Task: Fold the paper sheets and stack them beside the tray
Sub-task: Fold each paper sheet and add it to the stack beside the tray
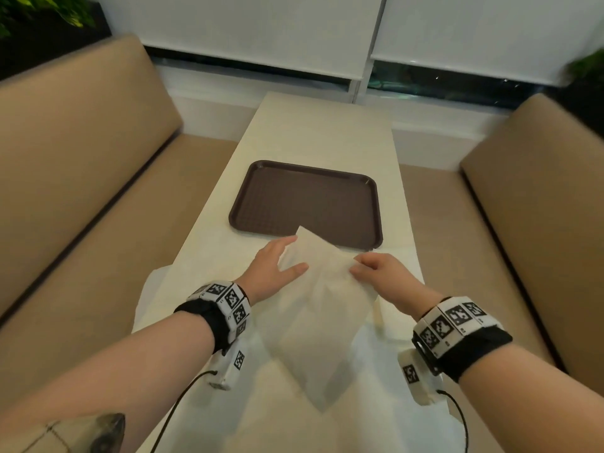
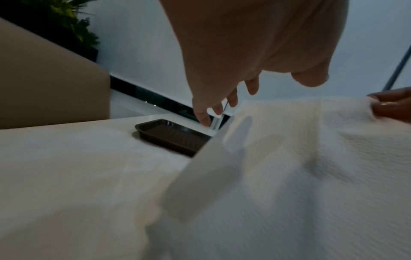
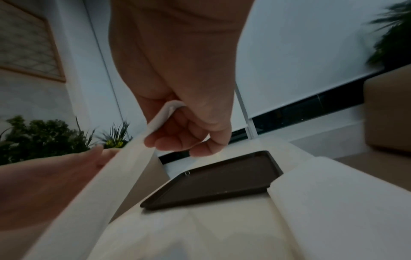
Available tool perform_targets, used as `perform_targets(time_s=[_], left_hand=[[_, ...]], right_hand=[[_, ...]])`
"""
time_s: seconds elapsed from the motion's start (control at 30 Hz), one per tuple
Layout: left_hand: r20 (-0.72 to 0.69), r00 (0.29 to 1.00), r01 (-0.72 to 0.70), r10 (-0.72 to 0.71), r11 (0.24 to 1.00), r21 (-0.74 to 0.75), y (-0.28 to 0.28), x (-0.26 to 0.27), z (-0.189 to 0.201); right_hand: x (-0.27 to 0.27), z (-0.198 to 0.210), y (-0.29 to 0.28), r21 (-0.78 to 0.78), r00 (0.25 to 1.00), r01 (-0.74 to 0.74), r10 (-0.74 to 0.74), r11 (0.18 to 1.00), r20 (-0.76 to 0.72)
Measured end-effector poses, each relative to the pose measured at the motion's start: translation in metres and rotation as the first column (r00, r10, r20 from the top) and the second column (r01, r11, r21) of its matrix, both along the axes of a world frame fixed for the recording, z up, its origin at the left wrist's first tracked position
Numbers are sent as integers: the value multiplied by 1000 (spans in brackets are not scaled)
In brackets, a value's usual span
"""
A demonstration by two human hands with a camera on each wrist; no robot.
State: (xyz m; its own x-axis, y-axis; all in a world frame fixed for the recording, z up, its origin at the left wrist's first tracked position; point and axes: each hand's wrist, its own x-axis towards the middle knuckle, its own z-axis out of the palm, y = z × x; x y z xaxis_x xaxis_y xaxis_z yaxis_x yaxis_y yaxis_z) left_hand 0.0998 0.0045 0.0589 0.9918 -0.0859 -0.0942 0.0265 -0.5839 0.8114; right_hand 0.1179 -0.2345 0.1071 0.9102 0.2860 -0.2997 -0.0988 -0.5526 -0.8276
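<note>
A white paper sheet (image 1: 322,308) hangs slanted above the near part of the table, its far corner over the near rim of the brown tray (image 1: 307,204). My right hand (image 1: 356,266) pinches the sheet's right corner; in the right wrist view the paper (image 3: 124,172) runs between thumb and curled fingers (image 3: 177,139). My left hand (image 1: 287,256) is at the sheet's left edge with fingers spread and straight, the thumb lying over the paper. In the left wrist view those fingers (image 2: 222,102) hang beside the sheet (image 2: 300,149). The tray (image 2: 171,137) holds nothing.
More white sheets (image 1: 157,299) lie flat on the near table under my arms, one overhanging the left edge. The cream table (image 1: 323,135) runs toward a window with blinds. Tan benches (image 1: 81,158) (image 1: 539,207) flank it. Plants sit at the far corners.
</note>
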Motion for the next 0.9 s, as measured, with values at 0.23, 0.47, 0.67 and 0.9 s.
perform_targets(time_s=[0.23,0.47,0.67,0.9], left_hand=[[-137,981,95,-140,952,-290,-45,-3,24],[-176,963,-250,206,925,-287,-57,3,26],[-528,849,-441,3,553,-707,-55,7,25],[-253,965,-220,77,761,-610,-56,10,52]], right_hand=[[-5,35,-23,218,1000,-6,-1,976,30],[-14,47,-45,422,989,122,-148,898,30],[-13,37,-65,597,907,403,-391,694,-158],[-9,36,-82,528,896,442,-388,725,-217]])
